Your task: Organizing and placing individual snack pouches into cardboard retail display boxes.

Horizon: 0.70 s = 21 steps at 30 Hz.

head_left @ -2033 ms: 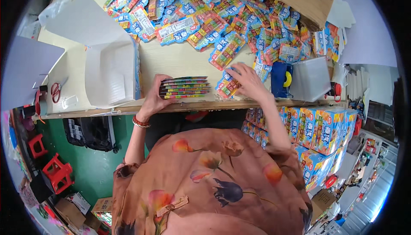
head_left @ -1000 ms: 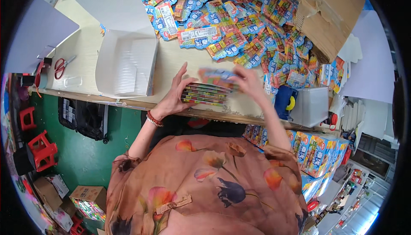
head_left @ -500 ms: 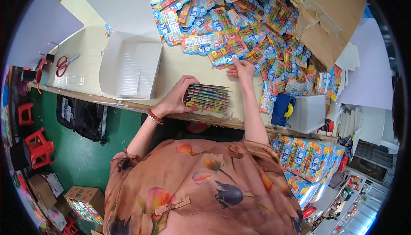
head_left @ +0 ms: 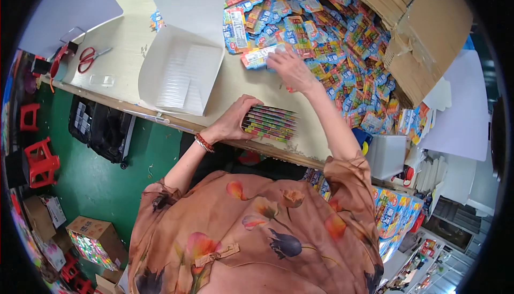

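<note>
My left hand [head_left: 235,120] is wrapped around the left end of a stack of flat, colourful packets [head_left: 270,122], standing on edge near the table's front. My right hand [head_left: 293,70] is at the near edge of the packet pile. Its fingers close over the right end of a flat packet [head_left: 259,57] whose pale printed back faces up. My thumb is hidden, and a small red bit shows below the palm. Left of the stack stands an open white box [head_left: 209,74] with ridged clear plastic [head_left: 171,74] inside.
A heap of similar packets [head_left: 342,42] spreads from a large cardboard box [head_left: 433,31]. Red scissors [head_left: 87,59] and a tape dispenser [head_left: 58,65] lie at the left. At the right stands a translucent plastic bin [head_left: 388,155]. Red stools [head_left: 40,160] stand on the green floor.
My right hand has moved left, from a colourful packet at the pile's edge onto the pale-backed one. The left hand still holds the stack. The whole view has shifted and turned slightly.
</note>
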{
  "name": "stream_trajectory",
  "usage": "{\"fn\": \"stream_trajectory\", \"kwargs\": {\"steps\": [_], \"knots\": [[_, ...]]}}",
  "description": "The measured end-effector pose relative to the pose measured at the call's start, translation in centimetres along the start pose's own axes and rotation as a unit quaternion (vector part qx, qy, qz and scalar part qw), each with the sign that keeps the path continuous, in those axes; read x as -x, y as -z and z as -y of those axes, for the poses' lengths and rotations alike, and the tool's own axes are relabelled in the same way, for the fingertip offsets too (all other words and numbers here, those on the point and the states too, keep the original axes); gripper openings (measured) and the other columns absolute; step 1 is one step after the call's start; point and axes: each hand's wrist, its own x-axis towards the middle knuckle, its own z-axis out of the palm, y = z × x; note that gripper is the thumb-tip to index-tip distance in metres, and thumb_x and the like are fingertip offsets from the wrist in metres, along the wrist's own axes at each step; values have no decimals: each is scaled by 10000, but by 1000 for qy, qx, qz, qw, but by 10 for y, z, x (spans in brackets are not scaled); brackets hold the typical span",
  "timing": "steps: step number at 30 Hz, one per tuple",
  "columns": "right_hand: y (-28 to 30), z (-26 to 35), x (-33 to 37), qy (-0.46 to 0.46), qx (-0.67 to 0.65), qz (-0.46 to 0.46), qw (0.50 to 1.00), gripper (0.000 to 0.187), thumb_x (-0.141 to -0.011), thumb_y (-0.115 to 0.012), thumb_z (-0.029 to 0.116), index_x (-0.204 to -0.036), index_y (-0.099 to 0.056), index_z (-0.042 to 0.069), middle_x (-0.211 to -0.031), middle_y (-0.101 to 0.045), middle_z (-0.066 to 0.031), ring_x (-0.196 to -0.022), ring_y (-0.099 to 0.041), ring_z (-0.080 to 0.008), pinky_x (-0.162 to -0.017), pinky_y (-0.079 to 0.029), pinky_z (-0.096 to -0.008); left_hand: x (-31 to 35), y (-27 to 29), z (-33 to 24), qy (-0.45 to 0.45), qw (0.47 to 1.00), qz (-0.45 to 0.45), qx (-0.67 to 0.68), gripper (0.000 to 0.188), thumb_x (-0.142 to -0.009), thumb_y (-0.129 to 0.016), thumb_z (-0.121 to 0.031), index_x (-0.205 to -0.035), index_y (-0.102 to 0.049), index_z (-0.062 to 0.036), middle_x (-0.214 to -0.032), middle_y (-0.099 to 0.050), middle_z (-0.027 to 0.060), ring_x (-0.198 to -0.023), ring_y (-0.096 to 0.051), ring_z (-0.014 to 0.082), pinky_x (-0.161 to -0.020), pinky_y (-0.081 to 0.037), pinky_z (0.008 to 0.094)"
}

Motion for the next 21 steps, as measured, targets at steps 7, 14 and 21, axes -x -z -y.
{"fn": "stream_trajectory", "kwargs": {"steps": [7, 14, 21], "knots": [[-28, -22, 3, 8, 0, -15, 1000, 507, -782, -599, 63, -1281, -515, 94, -1234, -580, -90, -1166, -541, -247, -1044, -377, -414, 1, 0, -3, 4, 1000, 8, -3, 799, -606, -843, -197, -1268, -421, -53, -1207, -461, 172, -1162, -454, 341, -1009, -384, 394], [45, 33, 11, -89, -121, 9, 989, 278, -772, -599, 23, -1046, -598, 63, -969, -639, -83, -911, -604, -248, -749, -469, -378, 22, 3, 1, 38, 993, -77, -79, 1056, -595, -887, -200, -1419, -248, -32, -1382, -307, 234, -1287, -344, 367, -1056, -352, 417], [30, 57, 47, -334, -637, 66, 691, 254, -984, -487, 162, -1111, -647, 12, -1005, -663, -47, -908, -588, -165, -805, -458, -311, 9, 7, 1, 29, 998, -49, -1, 1404, -584, -893, -184, -1490, 175, -82, -1521, -98, 281, -1413, -183, 392, -1161, -171, 455]]}}
